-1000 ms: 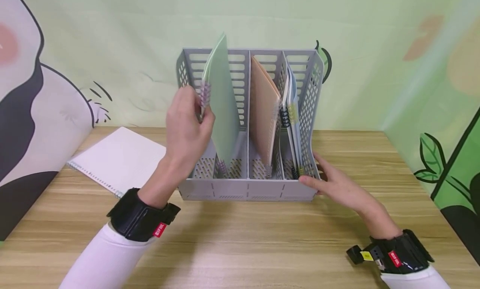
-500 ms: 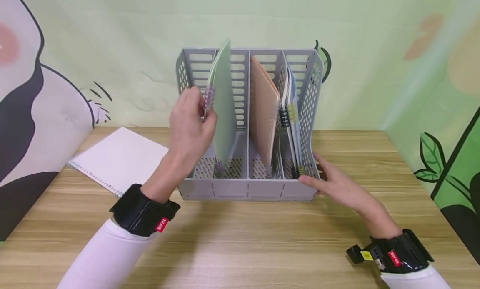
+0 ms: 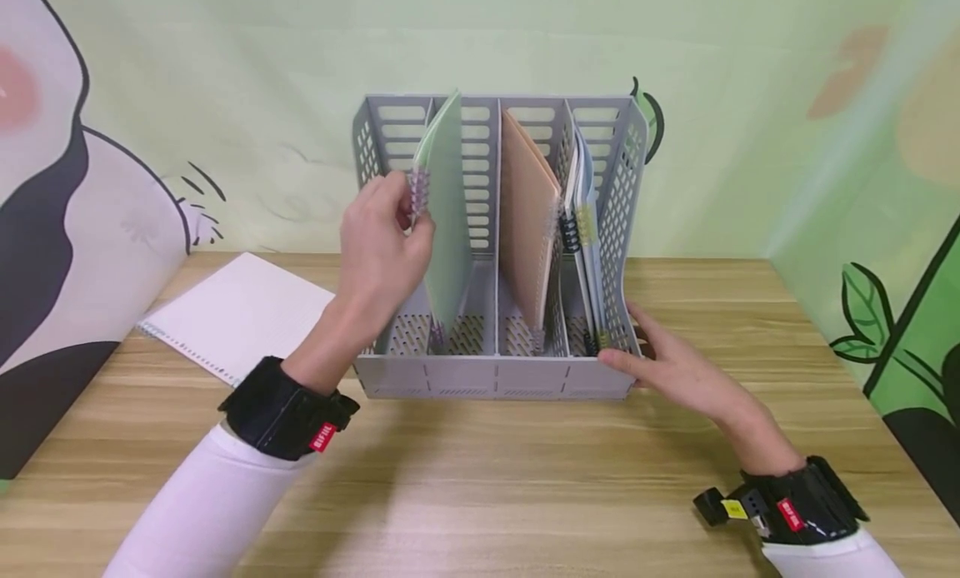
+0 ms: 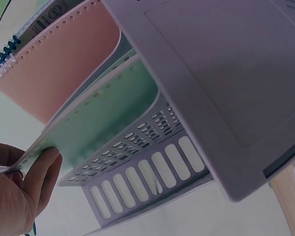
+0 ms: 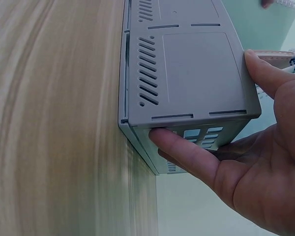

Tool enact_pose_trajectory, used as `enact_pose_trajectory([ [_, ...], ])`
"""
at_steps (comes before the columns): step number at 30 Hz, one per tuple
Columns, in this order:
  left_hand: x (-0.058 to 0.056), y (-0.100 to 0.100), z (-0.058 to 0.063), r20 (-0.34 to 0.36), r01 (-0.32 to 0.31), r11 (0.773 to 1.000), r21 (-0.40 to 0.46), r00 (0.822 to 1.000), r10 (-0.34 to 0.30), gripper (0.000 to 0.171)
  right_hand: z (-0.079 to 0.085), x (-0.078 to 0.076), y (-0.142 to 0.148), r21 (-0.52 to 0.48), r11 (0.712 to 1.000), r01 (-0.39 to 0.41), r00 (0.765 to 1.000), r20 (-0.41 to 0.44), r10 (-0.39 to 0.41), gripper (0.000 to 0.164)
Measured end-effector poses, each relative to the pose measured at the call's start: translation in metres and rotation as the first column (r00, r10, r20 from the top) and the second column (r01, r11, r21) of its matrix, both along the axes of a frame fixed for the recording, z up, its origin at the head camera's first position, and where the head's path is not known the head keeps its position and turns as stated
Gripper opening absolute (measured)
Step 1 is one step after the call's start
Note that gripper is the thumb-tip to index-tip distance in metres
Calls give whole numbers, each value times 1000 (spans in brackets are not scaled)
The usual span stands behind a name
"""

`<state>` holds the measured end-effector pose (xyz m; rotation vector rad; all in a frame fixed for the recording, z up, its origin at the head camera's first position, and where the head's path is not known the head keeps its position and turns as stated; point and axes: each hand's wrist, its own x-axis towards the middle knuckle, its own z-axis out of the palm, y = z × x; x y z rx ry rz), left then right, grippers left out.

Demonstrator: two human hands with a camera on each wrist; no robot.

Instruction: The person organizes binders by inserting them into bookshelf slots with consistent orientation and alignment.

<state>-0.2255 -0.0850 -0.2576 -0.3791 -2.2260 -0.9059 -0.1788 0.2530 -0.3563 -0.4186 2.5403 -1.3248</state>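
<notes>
My left hand (image 3: 386,241) pinches the spiral-bound edge of a pale green notebook (image 3: 450,220) between thumb and fingers. This notebook stands upright in a grey file organizer (image 3: 495,378), seemingly in the second compartment from the left, and its top edge rises slightly above the back wall. In the left wrist view the fingers (image 4: 42,172) lie against the green cover. My right hand (image 3: 675,370) holds the organizer's front right corner, thumb on the front rim and fingers along the side wall. The right wrist view shows this grip close up.
A brown-pink spiral notebook (image 3: 528,228) leans in the third compartment. Thin notebooks with black and yellow coils (image 3: 585,228) stand in the rightmost one. A white spiral notebook (image 3: 243,311) lies on the wooden table (image 3: 480,486) at the left, partly behind my left forearm.
The green notebook has come down lower into the organizer and stands straighter, its top shifted slightly right. My left hand moved slightly right with it. My right hand stays at the corner.
</notes>
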Motion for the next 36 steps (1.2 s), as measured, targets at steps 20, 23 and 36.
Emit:
enact_pose_trajectory([
  [20, -2, 6, 5, 89, 31, 997, -71, 996, -25, 17, -1, -2, 0, -4, 1000, -1, 1000, -5, 1, 90],
  [23, -2, 6, 3, 98, 34, 997, -76, 995, -26, 19, 0, -1, 1, 2, 1000, -2, 1000, -10, 2, 90],
  [36, -3, 6, 3, 162, 50, 993, -108, 986, -32, 15, -1, -2, 1, 4, 1000, 11, 1000, -1, -11, 91],
])
